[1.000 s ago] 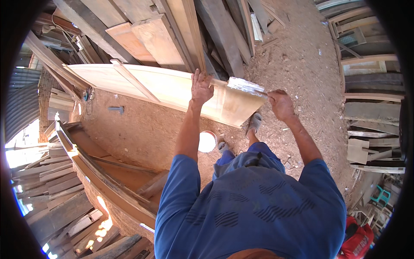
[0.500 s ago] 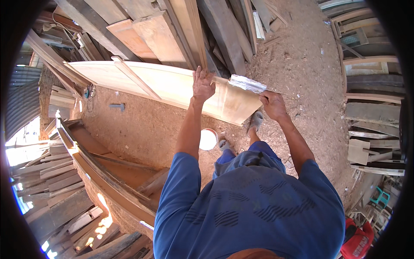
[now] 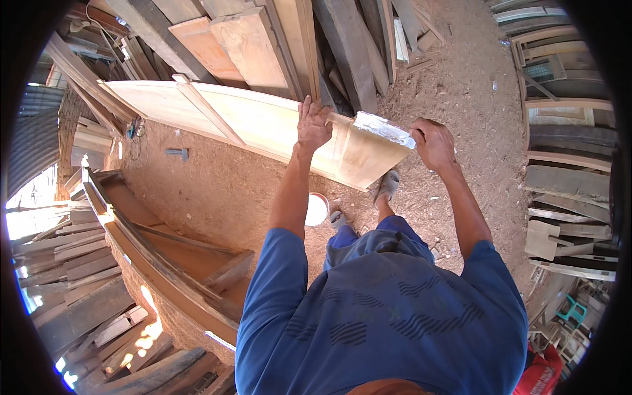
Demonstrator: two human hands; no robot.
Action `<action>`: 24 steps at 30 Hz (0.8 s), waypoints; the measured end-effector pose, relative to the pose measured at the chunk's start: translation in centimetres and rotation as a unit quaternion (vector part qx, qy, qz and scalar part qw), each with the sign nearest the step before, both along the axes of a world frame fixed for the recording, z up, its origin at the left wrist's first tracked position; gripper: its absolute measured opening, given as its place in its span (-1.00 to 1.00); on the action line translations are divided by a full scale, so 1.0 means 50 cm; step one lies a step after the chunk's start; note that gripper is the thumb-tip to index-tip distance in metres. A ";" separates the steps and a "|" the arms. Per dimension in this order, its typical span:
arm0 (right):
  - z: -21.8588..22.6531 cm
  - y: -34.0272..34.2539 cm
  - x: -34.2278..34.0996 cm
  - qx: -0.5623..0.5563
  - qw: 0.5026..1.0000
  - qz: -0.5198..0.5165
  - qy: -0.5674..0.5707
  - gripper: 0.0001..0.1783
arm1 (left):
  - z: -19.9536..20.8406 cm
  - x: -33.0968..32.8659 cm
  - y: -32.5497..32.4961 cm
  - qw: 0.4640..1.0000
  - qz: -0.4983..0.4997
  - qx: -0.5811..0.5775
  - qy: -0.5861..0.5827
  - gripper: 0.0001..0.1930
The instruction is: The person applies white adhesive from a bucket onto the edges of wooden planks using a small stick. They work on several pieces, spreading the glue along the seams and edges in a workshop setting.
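Note:
A long pale wooden panel (image 3: 263, 122), with a raised cross strip, stands on its long edge and leans back against stacked boards. My left hand (image 3: 314, 125) rests on its upper edge, fingers stretched out and nothing held in them. Shiny, crinkled, clear-white plastic (image 3: 387, 129) covers the upper edge at the panel's right end. My right hand (image 3: 434, 143) is closed at the plastic's right end, just past the panel's corner. The fingers seem to pinch the plastic, though their tips are partly hidden.
A white bucket (image 3: 317, 209) stands by my left foot. A blue-grey tool (image 3: 176, 153) lies on the dusty ground. Long timber framing (image 3: 158, 280) is at the left. Stacked boards (image 3: 573, 171) line the right side, with a teal chair (image 3: 571, 311) below.
My right hand has moved right and slightly farther away, from the panel's corner to just beyond the plastic's end. My left hand stays on the upper edge. The whole view has shifted slightly.

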State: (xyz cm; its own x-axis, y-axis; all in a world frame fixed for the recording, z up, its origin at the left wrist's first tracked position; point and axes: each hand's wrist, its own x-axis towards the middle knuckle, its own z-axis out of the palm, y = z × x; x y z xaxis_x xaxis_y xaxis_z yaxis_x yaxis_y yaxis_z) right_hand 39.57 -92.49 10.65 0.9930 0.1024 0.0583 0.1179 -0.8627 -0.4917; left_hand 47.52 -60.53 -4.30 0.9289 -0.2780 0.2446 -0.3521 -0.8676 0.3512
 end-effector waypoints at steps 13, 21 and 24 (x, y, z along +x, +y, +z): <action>-0.167 -0.170 -0.132 0.009 0.998 -0.038 0.044 -0.87 | 0.008 -0.004 0.002 1.000 0.007 0.002 0.020 -0.52; -0.210 -0.198 -0.146 0.188 0.971 -0.035 0.146 -0.90 | 0.009 -0.003 -0.001 1.000 -0.002 -0.005 0.008 -0.51; -0.180 -0.150 -0.128 0.175 0.977 -0.052 0.107 -0.93 | 0.004 -0.002 0.006 1.000 -0.015 -0.015 -0.010 -0.49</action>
